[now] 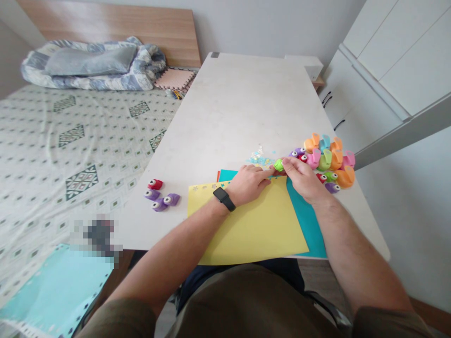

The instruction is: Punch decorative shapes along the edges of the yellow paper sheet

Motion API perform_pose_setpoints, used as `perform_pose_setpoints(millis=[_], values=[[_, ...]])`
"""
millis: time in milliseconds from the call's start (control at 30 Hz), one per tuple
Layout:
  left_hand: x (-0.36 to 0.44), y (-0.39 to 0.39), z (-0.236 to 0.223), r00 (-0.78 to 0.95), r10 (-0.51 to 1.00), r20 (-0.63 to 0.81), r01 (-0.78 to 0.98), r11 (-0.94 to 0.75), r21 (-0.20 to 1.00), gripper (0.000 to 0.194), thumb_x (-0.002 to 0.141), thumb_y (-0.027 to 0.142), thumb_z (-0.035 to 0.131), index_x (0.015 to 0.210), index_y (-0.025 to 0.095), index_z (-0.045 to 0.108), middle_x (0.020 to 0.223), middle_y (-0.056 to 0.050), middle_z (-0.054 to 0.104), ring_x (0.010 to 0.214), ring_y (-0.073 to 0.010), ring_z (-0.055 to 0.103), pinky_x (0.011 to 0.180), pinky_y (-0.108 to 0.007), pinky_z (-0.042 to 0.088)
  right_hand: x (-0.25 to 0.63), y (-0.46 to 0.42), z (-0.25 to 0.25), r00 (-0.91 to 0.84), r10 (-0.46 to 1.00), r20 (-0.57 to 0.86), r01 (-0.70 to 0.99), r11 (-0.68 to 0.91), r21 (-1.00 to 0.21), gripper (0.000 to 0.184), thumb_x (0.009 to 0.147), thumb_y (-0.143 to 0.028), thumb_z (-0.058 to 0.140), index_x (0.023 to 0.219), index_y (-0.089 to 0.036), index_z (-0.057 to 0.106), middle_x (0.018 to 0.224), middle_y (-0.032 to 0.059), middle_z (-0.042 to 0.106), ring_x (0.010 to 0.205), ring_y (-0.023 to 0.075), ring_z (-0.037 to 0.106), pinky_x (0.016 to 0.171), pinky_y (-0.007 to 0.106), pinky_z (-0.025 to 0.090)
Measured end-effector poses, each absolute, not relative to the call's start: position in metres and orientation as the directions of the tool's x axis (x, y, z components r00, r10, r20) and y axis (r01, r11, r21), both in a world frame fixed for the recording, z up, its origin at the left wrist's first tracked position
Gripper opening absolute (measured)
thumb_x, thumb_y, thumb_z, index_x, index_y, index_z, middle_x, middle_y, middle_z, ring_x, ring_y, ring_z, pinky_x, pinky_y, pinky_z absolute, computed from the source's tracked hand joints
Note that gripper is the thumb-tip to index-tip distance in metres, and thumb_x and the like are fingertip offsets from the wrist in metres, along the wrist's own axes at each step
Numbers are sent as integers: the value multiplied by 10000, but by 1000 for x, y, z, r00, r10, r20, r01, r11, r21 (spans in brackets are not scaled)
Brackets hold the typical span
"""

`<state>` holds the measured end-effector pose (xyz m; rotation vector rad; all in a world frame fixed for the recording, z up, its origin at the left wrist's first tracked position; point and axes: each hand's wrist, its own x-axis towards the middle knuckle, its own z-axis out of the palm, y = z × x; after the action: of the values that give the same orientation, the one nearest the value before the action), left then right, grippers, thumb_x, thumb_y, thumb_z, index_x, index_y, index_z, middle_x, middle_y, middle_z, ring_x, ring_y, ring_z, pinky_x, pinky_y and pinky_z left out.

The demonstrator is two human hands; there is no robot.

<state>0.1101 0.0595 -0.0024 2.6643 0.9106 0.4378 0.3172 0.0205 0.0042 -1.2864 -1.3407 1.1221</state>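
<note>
A yellow sheet of paper (253,225) lies on the table in front of me, over a teal sheet (310,230). Small cut-out shapes run along its far edge. My right hand (301,178) is closed on a green craft punch (279,164) at that far edge. Flat on the yellow sheet rests my left hand (249,184), its index finger stretched toward the punch. Whether that finger touches the punch, I cannot tell. Behind the hands is a scatter of tiny punched paper bits (259,158).
Several larger colourful punches (336,159) stand at the right, with small ones among them. A red punch (155,184) and purple punches (159,204) sit at the left of the white table (246,98). A light-blue punched sheet (56,291) lies at the lower left beside the bed (45,155).
</note>
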Motion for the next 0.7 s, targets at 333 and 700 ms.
perform_pose_setpoints(millis=[333, 700], values=[[109, 60, -6, 709, 673, 211, 553, -716, 427, 398, 1020, 324, 558, 1374, 143, 595, 1065, -96, 767, 1007, -280, 705, 904, -407, 517, 322, 22, -1, 58, 997, 45, 203, 33, -979, 433, 966, -649, 598, 1125, -262, 709, 1089, 62, 769, 1095, 274, 730, 1051, 502, 551], [107, 61, -7, 693, 685, 224, 537, -698, 473, 220, 1019, 311, 568, 1145, 187, 698, 1029, -69, 766, 963, -243, 697, 905, -393, 516, 321, 23, 5, 115, 991, 72, 201, 48, -978, 442, 944, -650, 632, 1148, -259, 663, 1083, 55, 754, 895, 215, 750, 827, 395, 611]])
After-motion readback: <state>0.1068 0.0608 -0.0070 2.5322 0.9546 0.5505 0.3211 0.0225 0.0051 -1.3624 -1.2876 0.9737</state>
